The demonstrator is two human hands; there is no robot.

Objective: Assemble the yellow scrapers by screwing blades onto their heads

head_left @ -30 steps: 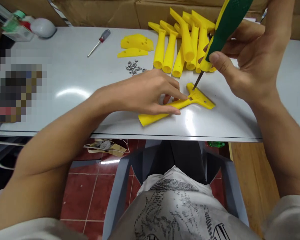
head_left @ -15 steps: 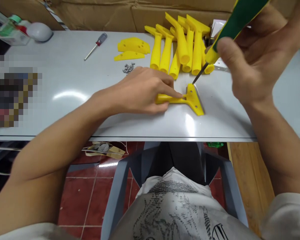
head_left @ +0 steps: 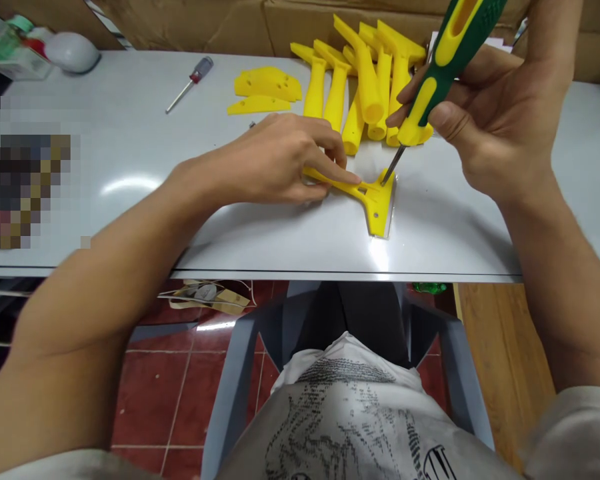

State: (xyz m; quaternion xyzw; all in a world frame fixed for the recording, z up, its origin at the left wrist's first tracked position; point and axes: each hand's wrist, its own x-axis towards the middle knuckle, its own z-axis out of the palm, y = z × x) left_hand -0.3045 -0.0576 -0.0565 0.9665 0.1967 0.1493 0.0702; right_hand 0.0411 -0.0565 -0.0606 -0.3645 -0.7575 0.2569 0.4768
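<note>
My left hand (head_left: pixel 300 160) is closed around the handle of a yellow scraper (head_left: pixel 377 210), pressing it down on the white table. A thin blade edge shows along the scraper's right side, and a screw sits in the lower part of its head. In my right hand (head_left: pixel 505 127) is a large green and yellow screwdriver (head_left: pixel 433 90), tilted, its handle between thumb and fingers. Its metal tip meets the upper part of the scraper head. Behind my left hand lie flat yellow plates (head_left: pixel 267 85) with holes.
Several yellow scraper handles (head_left: pixel 370 93) are heaped at the back against cardboard (head_left: pixel 205 30). A smaller screwdriver (head_left: pixel 193 83) lies at the back left. Farther left are a white rounded object (head_left: pixel 73 52) and a small box (head_left: pixel 17 63). The table's front edge (head_left: pixel 280 274) runs close to me.
The screwdriver tip has come down from beside the scraper onto its head. The scraper has turned slightly under my left hand, its head swinging toward me. Most of the small screws are now hidden.
</note>
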